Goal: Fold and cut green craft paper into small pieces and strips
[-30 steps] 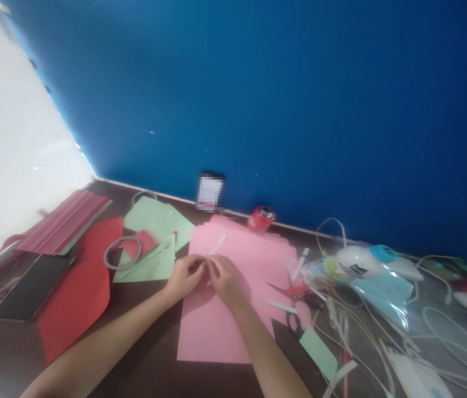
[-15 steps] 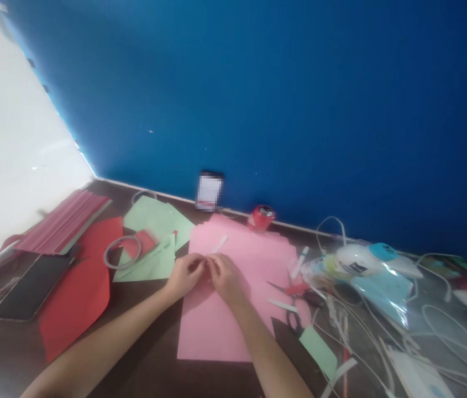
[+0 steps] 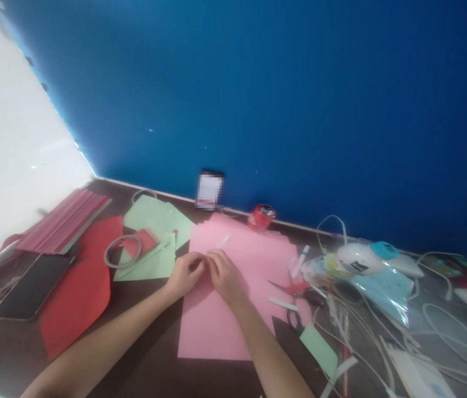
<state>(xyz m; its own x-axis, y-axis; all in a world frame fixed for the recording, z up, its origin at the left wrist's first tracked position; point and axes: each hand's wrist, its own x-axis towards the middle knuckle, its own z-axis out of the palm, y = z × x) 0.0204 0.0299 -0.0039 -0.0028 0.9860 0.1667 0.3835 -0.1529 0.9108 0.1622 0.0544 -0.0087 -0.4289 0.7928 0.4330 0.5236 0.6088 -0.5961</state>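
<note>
My left hand [image 3: 186,275] and my right hand [image 3: 224,276] meet fingertip to fingertip over a stack of pink paper sheets [image 3: 216,337]. Both are closed in a pinch, and whatever lies between the fingers is too small or hidden to name. Just beyond the fingertips, a short white strip [image 3: 224,241] lies on the pink sheets. Light green paper [image 3: 162,215] is left of my left hand. To the right of my right hand are scissors [image 3: 293,316] with dark handles and another white strip [image 3: 283,304].
On the left lie red paper [image 3: 79,298], a dark phone [image 3: 30,290], a pink-red paper bundle [image 3: 65,224] and a tape ring [image 3: 123,251]. A red round object [image 3: 261,217] stands by the blue wall [image 3: 258,110]. Cables [image 3: 366,326] and plastic packets [image 3: 386,282] crowd the right.
Both hands stay at nearly the same spot, still pinched together. My right fingertips have shifted slightly upward. Nothing else has visibly moved.
</note>
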